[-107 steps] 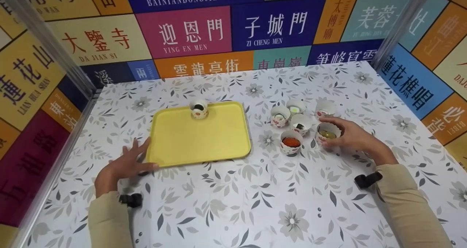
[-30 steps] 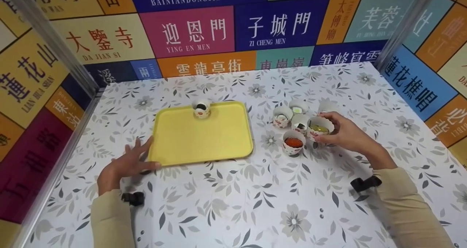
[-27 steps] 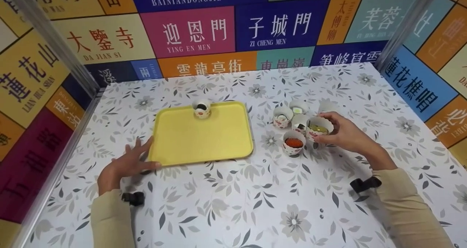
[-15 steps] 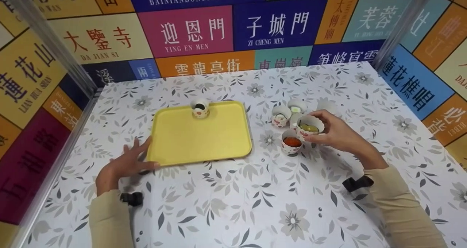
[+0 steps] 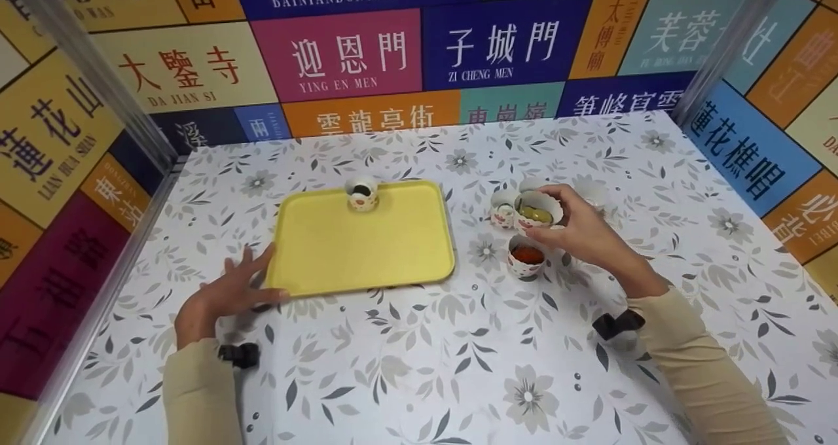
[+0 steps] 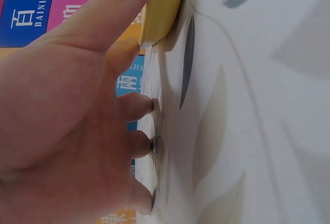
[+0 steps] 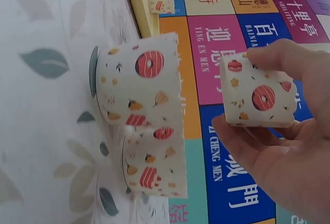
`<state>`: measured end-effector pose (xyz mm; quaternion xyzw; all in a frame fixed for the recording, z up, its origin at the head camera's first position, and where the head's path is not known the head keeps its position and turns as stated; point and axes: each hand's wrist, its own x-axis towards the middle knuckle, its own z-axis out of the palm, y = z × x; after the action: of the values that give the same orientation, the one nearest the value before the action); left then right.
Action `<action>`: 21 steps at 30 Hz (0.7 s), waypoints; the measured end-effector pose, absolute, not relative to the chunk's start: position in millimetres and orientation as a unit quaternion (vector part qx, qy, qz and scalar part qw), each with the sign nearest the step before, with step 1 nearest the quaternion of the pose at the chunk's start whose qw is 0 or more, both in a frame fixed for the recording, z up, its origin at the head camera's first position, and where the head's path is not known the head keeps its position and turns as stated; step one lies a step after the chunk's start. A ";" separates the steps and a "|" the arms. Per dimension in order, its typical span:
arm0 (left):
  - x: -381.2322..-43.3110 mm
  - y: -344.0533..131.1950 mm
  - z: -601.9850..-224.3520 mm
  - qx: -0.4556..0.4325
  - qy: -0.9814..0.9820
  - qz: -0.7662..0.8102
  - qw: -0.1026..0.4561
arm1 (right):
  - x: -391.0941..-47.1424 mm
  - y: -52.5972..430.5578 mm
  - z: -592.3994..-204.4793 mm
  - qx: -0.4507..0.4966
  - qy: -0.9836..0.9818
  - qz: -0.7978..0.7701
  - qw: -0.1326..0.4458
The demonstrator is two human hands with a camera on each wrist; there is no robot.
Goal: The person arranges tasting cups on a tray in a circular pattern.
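Observation:
My right hand (image 5: pixel 586 229) grips a small paper cup (image 5: pixel 533 219) holding olive-green pieces. In the right wrist view the donut-printed cup (image 7: pixel 258 92) is raised off the table, thumb and fingers on opposite sides. Below it stands a paper cup of red-orange filling (image 5: pixel 526 260). Another cup with pale contents (image 5: pixel 503 211) is just left of the held one. At the yellow tray's (image 5: pixel 363 255) near-left corner, my left hand (image 5: pixel 226 296) spreads its fingers, thumb and index touching the rim. A cup with dark contents (image 5: pixel 363 199) stands at the tray's far edge.
Behind the right hand is a pale paper cup (image 5: pixel 594 193), partly hidden. One more cup rim (image 5: pixel 533 184) shows behind the held cup. A floral cloth (image 5: pixel 419 360) covers the table, and printed panels (image 5: pixel 334 59) wall the back and sides.
My right hand has lifted the cup of olive-green pieces and carried it leftward and slightly back, over the neighbouring cups. My left hand and the tray stay in place.

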<state>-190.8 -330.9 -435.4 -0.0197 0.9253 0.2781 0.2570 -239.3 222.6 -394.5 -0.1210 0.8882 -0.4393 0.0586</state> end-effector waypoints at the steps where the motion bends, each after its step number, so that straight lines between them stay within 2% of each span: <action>1: -190.8 -331.2 -435.3 -0.019 0.926 0.278 0.256 | -239.7 219.5 -394.4 -0.121 0.886 -0.444 0.058; 11: -189.6 -332.6 -434.5 0.001 0.930 0.272 0.248 | -245.5 186.3 -398.3 -0.122 0.861 -0.490 0.061; 21: -190.7 -331.1 -432.9 0.003 0.929 0.269 0.252 | -252.3 149.4 -402.7 -0.102 0.846 -0.522 0.033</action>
<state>-190.7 -331.1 -432.9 0.0033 0.9295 0.2693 0.2521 -252.3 149.4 -402.7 -0.1017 0.8464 -0.5218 0.0331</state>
